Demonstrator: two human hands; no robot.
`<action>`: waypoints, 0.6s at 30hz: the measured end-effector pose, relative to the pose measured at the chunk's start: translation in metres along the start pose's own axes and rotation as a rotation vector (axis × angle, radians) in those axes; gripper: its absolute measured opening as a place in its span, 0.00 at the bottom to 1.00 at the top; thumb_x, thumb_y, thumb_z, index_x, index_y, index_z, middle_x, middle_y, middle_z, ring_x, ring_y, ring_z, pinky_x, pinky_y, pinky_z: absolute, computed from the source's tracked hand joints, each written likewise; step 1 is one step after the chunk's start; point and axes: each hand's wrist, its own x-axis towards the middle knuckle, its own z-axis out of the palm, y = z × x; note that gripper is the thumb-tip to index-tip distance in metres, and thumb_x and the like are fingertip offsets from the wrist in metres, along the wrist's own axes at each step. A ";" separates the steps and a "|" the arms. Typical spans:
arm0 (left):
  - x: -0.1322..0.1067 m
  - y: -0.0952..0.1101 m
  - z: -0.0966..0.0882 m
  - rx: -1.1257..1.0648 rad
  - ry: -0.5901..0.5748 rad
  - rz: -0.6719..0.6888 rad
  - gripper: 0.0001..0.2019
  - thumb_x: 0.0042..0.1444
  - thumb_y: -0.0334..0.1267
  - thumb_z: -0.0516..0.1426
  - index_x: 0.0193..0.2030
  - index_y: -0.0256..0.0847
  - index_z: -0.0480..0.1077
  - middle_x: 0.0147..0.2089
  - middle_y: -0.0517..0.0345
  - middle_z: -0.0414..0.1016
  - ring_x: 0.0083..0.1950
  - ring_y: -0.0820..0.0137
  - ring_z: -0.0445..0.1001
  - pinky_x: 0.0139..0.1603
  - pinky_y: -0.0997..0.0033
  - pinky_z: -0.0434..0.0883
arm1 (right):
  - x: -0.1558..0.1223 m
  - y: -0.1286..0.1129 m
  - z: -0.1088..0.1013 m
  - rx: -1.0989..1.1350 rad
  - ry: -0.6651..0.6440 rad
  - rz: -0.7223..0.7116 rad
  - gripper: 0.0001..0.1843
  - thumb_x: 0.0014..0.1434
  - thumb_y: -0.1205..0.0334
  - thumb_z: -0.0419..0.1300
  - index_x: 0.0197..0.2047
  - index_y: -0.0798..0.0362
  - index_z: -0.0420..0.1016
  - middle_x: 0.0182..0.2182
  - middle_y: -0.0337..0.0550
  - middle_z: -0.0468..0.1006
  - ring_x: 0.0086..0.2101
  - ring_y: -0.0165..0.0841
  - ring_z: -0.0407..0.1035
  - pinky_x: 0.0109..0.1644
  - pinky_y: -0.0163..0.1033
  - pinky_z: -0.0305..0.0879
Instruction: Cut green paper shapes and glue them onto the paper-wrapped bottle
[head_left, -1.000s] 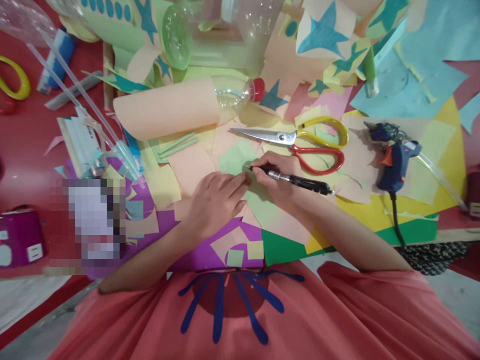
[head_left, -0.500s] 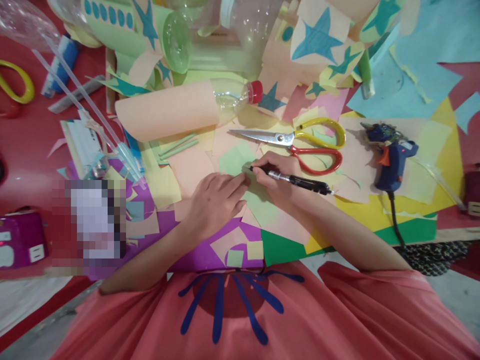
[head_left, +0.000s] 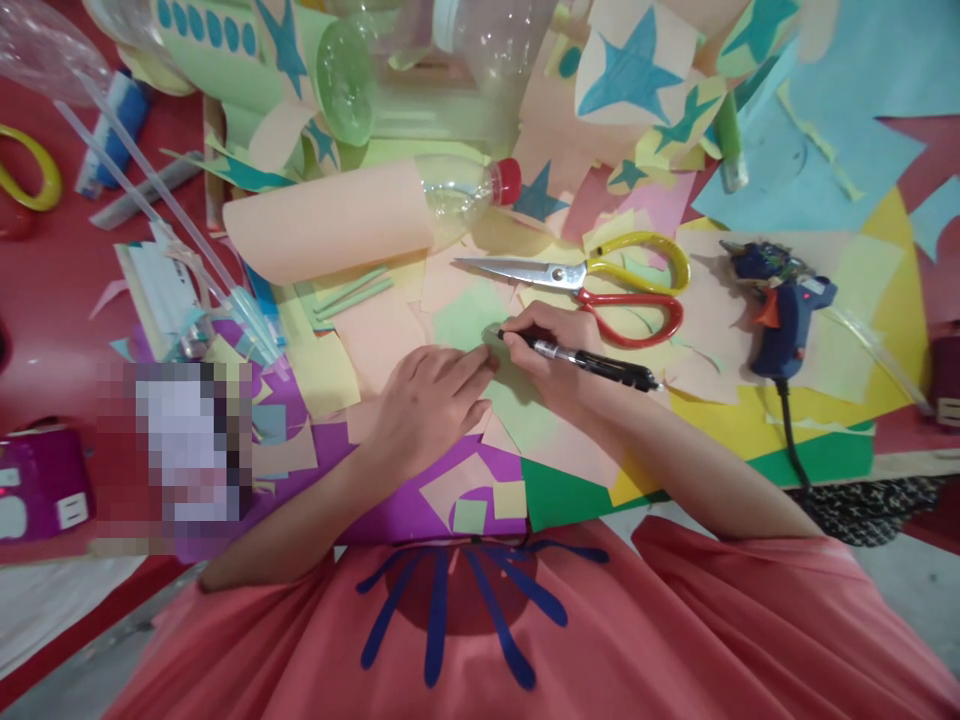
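Hardly moved, left grip [head_left: 429, 408] rests palm-down, right grip [head_left: 551, 350] pinches pen [head_left: 615, 369]

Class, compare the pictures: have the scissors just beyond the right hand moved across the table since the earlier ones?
No. The scissors lie in the same place beside the paper-wrapped bottle; both drift slightly together as the view shifts.

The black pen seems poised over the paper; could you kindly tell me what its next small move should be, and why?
Probably a short, light stroke of the black pen on the pale green paper: the right hand grips it near its tip, which is at the paper, while the left hand lies flat close by, seemingly steadying it.
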 end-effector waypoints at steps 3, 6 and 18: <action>0.000 0.000 0.000 -0.007 0.017 0.009 0.14 0.70 0.33 0.55 0.57 0.36 0.75 0.56 0.48 0.83 0.50 0.59 0.79 0.52 0.55 0.75 | 0.001 -0.003 0.000 -0.012 0.008 0.001 0.05 0.61 0.63 0.64 0.32 0.47 0.75 0.25 0.34 0.76 0.25 0.29 0.67 0.30 0.39 0.62; 0.001 -0.001 0.000 -0.018 0.004 0.004 0.14 0.70 0.33 0.54 0.58 0.36 0.75 0.57 0.48 0.83 0.51 0.59 0.79 0.53 0.55 0.76 | 0.002 -0.007 -0.001 0.007 0.003 0.035 0.06 0.61 0.63 0.63 0.31 0.47 0.73 0.24 0.34 0.74 0.25 0.30 0.65 0.30 0.39 0.62; -0.001 -0.001 0.002 -0.057 -0.054 -0.041 0.16 0.71 0.36 0.52 0.60 0.41 0.75 0.59 0.49 0.82 0.53 0.59 0.79 0.56 0.54 0.75 | 0.000 -0.009 -0.002 0.033 0.039 0.058 0.10 0.61 0.63 0.61 0.29 0.48 0.68 0.23 0.34 0.69 0.25 0.29 0.60 0.29 0.39 0.56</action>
